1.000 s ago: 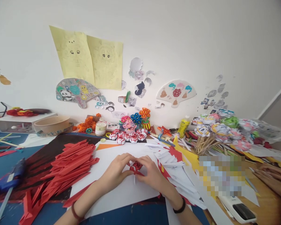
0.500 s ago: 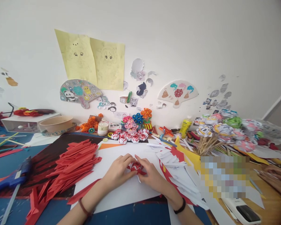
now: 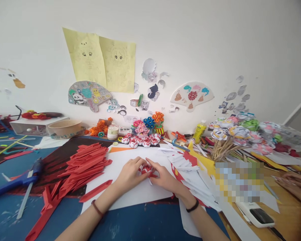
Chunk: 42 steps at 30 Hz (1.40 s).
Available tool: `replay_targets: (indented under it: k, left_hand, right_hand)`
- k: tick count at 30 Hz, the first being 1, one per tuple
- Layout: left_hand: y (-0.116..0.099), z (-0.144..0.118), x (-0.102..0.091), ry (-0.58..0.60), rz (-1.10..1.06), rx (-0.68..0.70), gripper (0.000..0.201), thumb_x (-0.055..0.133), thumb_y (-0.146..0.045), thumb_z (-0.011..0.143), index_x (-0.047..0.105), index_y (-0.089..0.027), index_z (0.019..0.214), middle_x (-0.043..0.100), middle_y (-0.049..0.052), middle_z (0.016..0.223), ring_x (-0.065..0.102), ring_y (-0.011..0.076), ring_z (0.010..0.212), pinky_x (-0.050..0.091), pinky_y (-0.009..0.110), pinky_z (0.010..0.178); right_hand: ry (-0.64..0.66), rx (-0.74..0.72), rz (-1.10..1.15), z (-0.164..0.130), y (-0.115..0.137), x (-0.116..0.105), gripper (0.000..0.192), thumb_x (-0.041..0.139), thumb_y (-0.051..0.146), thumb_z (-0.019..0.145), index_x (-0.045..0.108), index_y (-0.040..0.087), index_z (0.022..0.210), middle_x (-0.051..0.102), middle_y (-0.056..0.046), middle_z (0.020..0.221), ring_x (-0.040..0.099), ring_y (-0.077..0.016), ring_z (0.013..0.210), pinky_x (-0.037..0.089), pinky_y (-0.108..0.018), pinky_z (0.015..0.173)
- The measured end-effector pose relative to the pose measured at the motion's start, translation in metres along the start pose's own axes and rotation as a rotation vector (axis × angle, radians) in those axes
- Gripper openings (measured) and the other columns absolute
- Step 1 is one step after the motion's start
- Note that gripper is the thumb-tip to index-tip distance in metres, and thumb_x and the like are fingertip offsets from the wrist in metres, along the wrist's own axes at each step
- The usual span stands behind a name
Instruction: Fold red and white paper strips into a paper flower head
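A red and white folded paper flower (image 3: 146, 169) is held between both hands over white paper sheets (image 3: 117, 197). My left hand (image 3: 131, 172) curls round its left side, and my right hand (image 3: 162, 175) closes on its right side; the fingers hide part of it. To the left lies a heap of folded red paper strips (image 3: 86, 164), with a single red strip (image 3: 96, 190) nearer my left wrist. Folded white paper strips (image 3: 190, 177) are spread to the right of my right hand. Finished-looking red and white paper flowers (image 3: 145, 142) stand in a cluster beyond the hands.
A blue glue gun (image 3: 27, 177) lies at the left. At the back are a round tan bowl (image 3: 65, 127), a glue jar (image 3: 112, 131) and a yellow bottle (image 3: 199, 132). Paper flowers on sticks (image 3: 223, 147) stand at the right, near another person's hand (image 3: 294, 187).
The view has shifted slightly, so the scene sits a little higher and more to the right. Both hands stay on the paper flower in nearly the same grip.
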State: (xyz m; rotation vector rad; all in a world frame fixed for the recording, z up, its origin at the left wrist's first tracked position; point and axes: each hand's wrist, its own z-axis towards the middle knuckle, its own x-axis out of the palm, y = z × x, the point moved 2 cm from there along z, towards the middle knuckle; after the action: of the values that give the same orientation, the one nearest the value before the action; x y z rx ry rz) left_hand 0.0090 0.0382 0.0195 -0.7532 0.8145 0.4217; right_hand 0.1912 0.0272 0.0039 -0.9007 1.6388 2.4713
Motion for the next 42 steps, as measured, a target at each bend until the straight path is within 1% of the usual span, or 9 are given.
replay_targets:
  k: [3,8,15,22,24,27,31,37,42]
  left_hand:
    - [0.0,0.002,-0.003,0.058,-0.073,0.046,0.021,0.064,-0.038,0.086,0.06,-0.024,0.1,0.062,0.001,0.096,0.059,0.017,0.082,0.044,0.03,0.076]
    - [0.001,0.004,-0.005,0.08,-0.116,0.051,0.022,0.067,-0.034,0.084,0.06,-0.024,0.103,0.063,0.001,0.098,0.059,0.0161,0.081,0.042,0.03,0.078]
    - [0.006,0.006,-0.004,0.104,-0.203,0.031,0.025,0.067,-0.04,0.084,0.062,-0.024,0.102,0.065,0.001,0.1,0.06,0.0152,0.08,0.044,0.031,0.081]
    - [0.009,0.005,-0.011,0.149,-0.294,0.06,0.028,0.064,-0.038,0.087,0.061,-0.024,0.111,0.063,0.004,0.108,0.06,0.0162,0.089,0.047,0.029,0.083]
    - [0.01,0.004,-0.009,0.145,-0.286,0.057,0.028,0.064,-0.037,0.087,0.061,-0.025,0.112,0.063,0.004,0.107,0.061,0.0159,0.088,0.047,0.03,0.083]
    - [0.013,0.003,-0.006,0.125,-0.251,0.048,0.029,0.065,-0.038,0.086,0.061,-0.025,0.112,0.064,0.003,0.105,0.061,0.016,0.085,0.047,0.031,0.083]
    - [0.012,0.003,-0.012,0.141,-0.202,0.079,0.033,0.064,-0.04,0.087,0.059,-0.026,0.116,0.063,0.004,0.11,0.062,0.0168,0.088,0.046,0.032,0.085]
    - [-0.006,-0.002,-0.034,-0.083,0.127,0.154,0.027,0.06,-0.039,0.09,0.058,-0.025,0.113,0.062,0.006,0.112,0.055,0.0233,0.103,0.039,0.037,0.086]
    - [-0.034,-0.012,-0.014,-0.064,0.422,0.289,0.024,0.056,-0.04,0.091,0.058,-0.022,0.106,0.064,0.006,0.098,0.052,0.0237,0.09,0.033,0.04,0.081]
  right_hand:
    - [0.079,-0.035,0.038,0.0,0.002,-0.007,0.067,0.067,0.016,0.078,0.045,0.027,0.141,0.054,-0.007,0.138,0.055,-0.0266,0.119,0.045,-0.044,0.1]
    - [0.026,-0.031,0.025,0.002,0.006,-0.008,0.059,0.069,0.023,0.081,0.05,0.025,0.137,0.061,-0.008,0.129,0.062,-0.0242,0.105,0.05,-0.041,0.093]
    - [0.099,-0.068,0.16,0.003,-0.001,-0.015,0.058,0.07,0.023,0.079,0.052,0.025,0.135,0.059,-0.008,0.131,0.059,-0.0253,0.114,0.049,-0.039,0.096]
    - [-0.037,-0.033,-0.132,0.003,-0.009,-0.028,0.07,0.081,0.033,0.067,0.053,0.025,0.131,0.056,-0.009,0.13,0.056,-0.025,0.11,0.046,-0.038,0.092]
    - [-0.098,0.026,-0.219,0.001,-0.007,-0.031,0.056,0.081,0.031,0.064,0.06,0.024,0.115,0.063,-0.005,0.115,0.058,-0.0219,0.098,0.048,-0.033,0.082]
    - [-0.033,0.108,-0.313,-0.002,-0.003,-0.028,0.019,0.077,0.027,0.068,0.067,0.021,0.083,0.065,0.001,0.083,0.057,-0.0155,0.073,0.043,-0.025,0.064]
    - [-0.007,0.128,-0.33,-0.003,0.003,-0.021,0.002,0.067,0.019,0.073,0.066,0.019,0.071,0.061,0.003,0.063,0.053,-0.0123,0.059,0.035,-0.022,0.053]
    - [-0.235,0.118,-0.287,0.001,0.01,-0.009,0.01,0.062,0.02,0.075,0.057,0.019,0.066,0.059,0.003,0.057,0.052,-0.0114,0.052,0.038,-0.021,0.05]
    - [-0.4,0.061,-0.315,-0.002,0.013,0.005,0.025,0.062,0.023,0.076,0.047,0.02,0.057,0.054,0.004,0.05,0.05,-0.0111,0.046,0.038,-0.022,0.048]
